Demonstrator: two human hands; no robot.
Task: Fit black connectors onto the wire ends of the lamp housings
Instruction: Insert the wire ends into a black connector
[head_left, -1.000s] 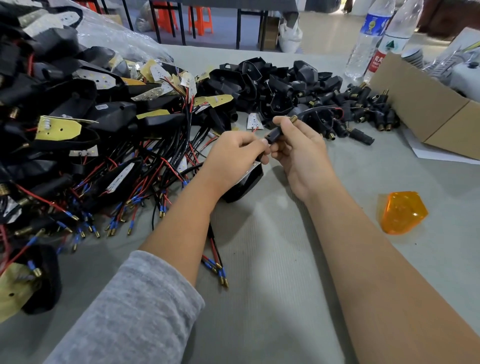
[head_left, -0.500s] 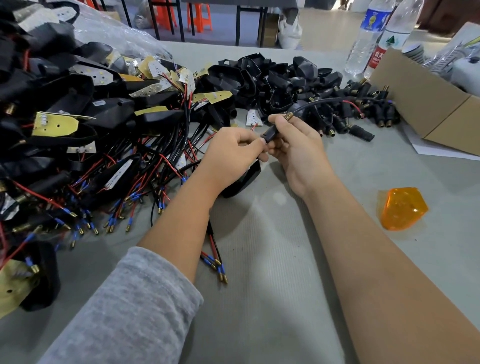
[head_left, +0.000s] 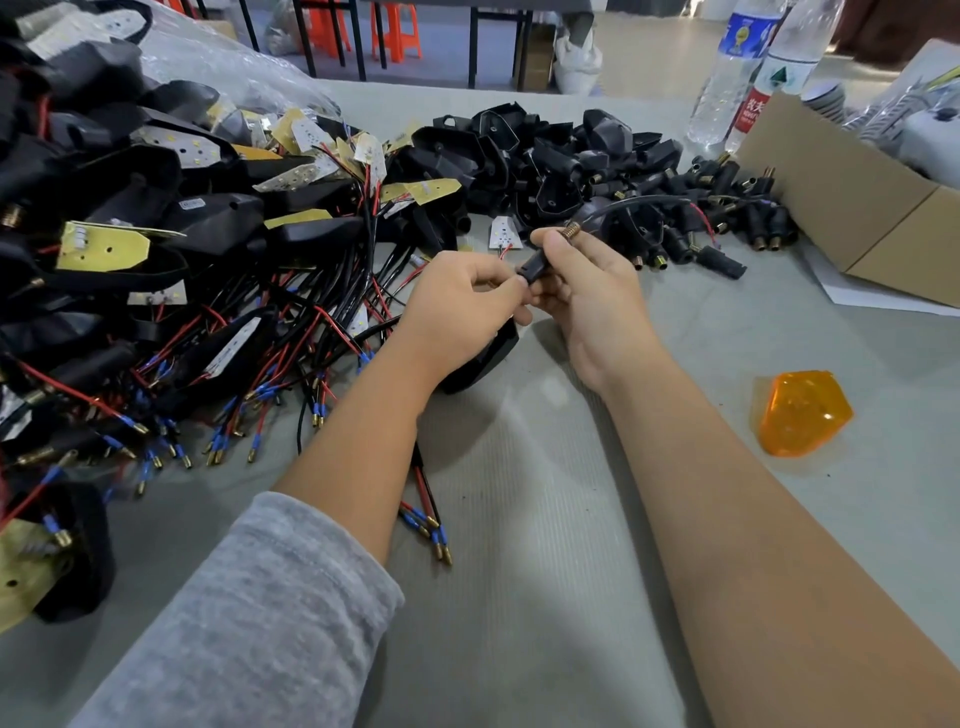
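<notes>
I see both hands meeting at scene centre over table (head_left: 519, 597); right hand (head_left: 597, 306) curled round black connector (head_left: 535, 270), brass end up; left hand (head_left: 457, 306) pinching connector's near end, what else it grips hidden; lamp housing (head_left: 483, 358) beneath hands; housings heap (head_left: 156, 249) left; loose connectors (head_left: 727, 218) far right; orange lens (head_left: 800, 410) right.

A black connector (head_left: 534, 270) with a brass threaded end sits tilted above a black lamp housing (head_left: 480, 358) on the table.

Hands (head_left: 524, 301) on connector (head_left: 534, 270) (black)
</notes>
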